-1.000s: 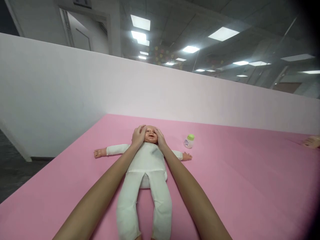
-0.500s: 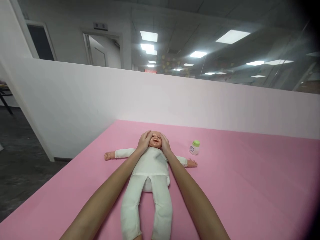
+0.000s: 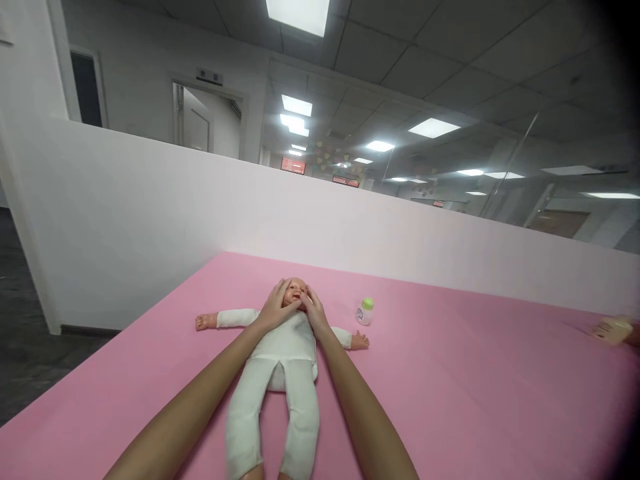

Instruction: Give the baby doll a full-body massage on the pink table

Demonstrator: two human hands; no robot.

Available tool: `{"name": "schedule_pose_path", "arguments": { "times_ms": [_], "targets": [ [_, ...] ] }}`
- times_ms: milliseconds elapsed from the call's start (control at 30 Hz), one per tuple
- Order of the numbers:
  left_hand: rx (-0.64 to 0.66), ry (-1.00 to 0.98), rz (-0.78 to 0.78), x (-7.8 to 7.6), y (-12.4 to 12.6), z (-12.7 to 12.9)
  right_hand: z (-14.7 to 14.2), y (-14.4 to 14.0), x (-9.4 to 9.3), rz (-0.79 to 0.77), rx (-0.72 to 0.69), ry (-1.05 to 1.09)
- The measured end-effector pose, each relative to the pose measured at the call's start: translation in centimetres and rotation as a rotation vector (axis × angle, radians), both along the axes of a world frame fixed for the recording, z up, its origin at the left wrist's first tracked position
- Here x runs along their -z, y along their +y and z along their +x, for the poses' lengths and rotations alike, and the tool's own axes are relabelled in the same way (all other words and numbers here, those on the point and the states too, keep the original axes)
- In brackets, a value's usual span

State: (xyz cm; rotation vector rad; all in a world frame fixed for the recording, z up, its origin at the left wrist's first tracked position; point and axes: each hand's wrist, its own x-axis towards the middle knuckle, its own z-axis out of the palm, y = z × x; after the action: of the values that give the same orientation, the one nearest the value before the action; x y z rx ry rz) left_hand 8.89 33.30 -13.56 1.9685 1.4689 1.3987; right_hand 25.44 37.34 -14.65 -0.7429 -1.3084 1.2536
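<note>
A baby doll (image 3: 287,343) with a white cloth body lies on its back on the pink table top (image 3: 440,380), its arms stretched out to both sides. My left hand (image 3: 273,310) cups the left side of its head, the thumb reaching across to the mouth. Against the other side of the head rests my right hand (image 3: 315,313), with its thumb also near the mouth. Between my hands the doll's face (image 3: 295,291) shows in part; the sides of the head are covered. My forearms run along either side of its body.
A small clear bottle (image 3: 364,313) with a green cap stands right of the doll's outstretched arm. At the far right edge lies a pale, blurred object (image 3: 614,330) whose kind I cannot make out. A white partition (image 3: 300,213) borders the table's back.
Both thumbs have moved inward to the doll's mouth; the hands stay at its head. The view has tilted and shifted, bringing the pale object in at the right.
</note>
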Motion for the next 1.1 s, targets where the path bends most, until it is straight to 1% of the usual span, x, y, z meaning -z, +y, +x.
{"name": "schedule_pose_path", "arguments": {
  "times_ms": [133, 267, 400, 500, 667, 800, 900, 1000, 1100],
  "targets": [
    [0.012, -0.021, -0.004, 0.0, -1.0, 0.0, -0.1, -1.0, -0.2, 0.006, 0.006, 0.001],
    [0.024, -0.083, 0.021, 0.2, -0.9, -0.4, 0.0, -1.4, 0.3, 0.07, -0.021, 0.034],
    [0.023, -0.033, 0.08, 0.8, -0.4, -1.2, 0.1, -1.2, 0.7, 0.12, -0.03, 0.012],
    [0.028, -0.011, 0.11, 1.0, -0.4, -1.7, 0.2, -1.3, 0.6, 0.16, -0.018, -0.01],
    [0.041, -0.011, 0.07, 0.6, -0.7, -1.6, 0.5, -1.8, 0.3, 0.164, -0.026, -0.023],
    [0.021, -0.027, 0.053, 0.2, -0.9, -1.2, 0.6, -1.9, 0.2, 0.185, 0.005, -0.021],
    [0.0, -0.04, 0.067, 0.1, -0.7, -1.0, 0.5, -1.7, 0.0, 0.196, 0.018, 0.004],
    [0.006, -0.04, 0.095, 0.1, -0.5, -0.9, 0.5, -1.6, -0.2, 0.194, 0.02, 0.017],
    [-0.004, -0.073, 0.073, -0.3, -0.3, -0.8, 0.6, -1.5, -0.4, 0.191, 0.032, 0.006]
  ]
}}
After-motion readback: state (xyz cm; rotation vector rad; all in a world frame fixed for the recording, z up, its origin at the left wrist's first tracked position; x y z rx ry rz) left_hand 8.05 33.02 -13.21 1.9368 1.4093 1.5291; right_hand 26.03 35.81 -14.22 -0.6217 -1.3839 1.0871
